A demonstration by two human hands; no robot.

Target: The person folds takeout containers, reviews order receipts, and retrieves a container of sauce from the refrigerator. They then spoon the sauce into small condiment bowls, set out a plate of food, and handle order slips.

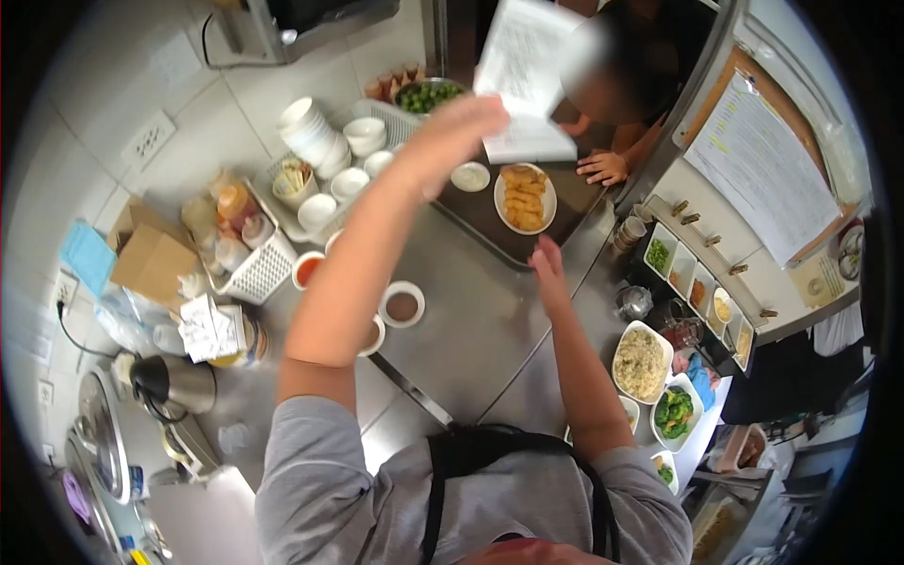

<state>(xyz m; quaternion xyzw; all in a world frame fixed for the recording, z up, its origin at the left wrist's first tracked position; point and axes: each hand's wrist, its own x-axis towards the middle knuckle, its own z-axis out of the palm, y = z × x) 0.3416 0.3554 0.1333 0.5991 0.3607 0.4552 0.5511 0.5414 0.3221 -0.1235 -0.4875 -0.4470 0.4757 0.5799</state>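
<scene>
My left hand (461, 134), blurred by motion, is raised over the far tray edge. It pinches the left side of a folded white printed sheet (532, 56). My right hand (548, 268) is at the near corner of the dark serving tray (471, 212), fingers outstretched and nothing seen in them. Whether it touches the rim is hard to tell. On the tray are an oval plate (502, 215) of golden fried pieces (524, 198) and a small dish of pale sauce (470, 176).
Across the counter a co-worker's hand (603, 168) rests by the tray's far right edge. Sauce bowls (402, 304), stacked white bowls (315, 141) and a bottle basket (259, 268) stand left. At right are a rice dish (642, 363), broccoli (673, 412) and a garnish rack (692, 282).
</scene>
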